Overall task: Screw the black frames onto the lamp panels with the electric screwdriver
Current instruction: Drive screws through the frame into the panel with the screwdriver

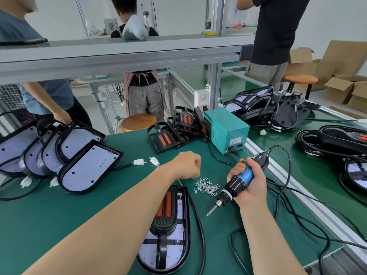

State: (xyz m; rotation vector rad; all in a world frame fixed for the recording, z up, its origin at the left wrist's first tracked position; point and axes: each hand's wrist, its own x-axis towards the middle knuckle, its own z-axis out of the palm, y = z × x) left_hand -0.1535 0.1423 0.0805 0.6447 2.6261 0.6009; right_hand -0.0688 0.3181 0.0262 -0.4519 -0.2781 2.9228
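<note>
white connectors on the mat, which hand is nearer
Left. The left hand is just right of the white connectors; the right hand, gripping the electric screwdriver, is farther right past the screws.

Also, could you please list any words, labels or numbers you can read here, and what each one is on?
Nothing here reads clearly.
Label on the teal power box: printed lines, too small and blurred to read.
Card standing in the background: blurred, unreadable.

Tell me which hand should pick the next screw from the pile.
Left. The left hand hovers curled right beside the screws, with nothing visible in it. The right hand grips the screwdriver, so it is likely busy.
</note>
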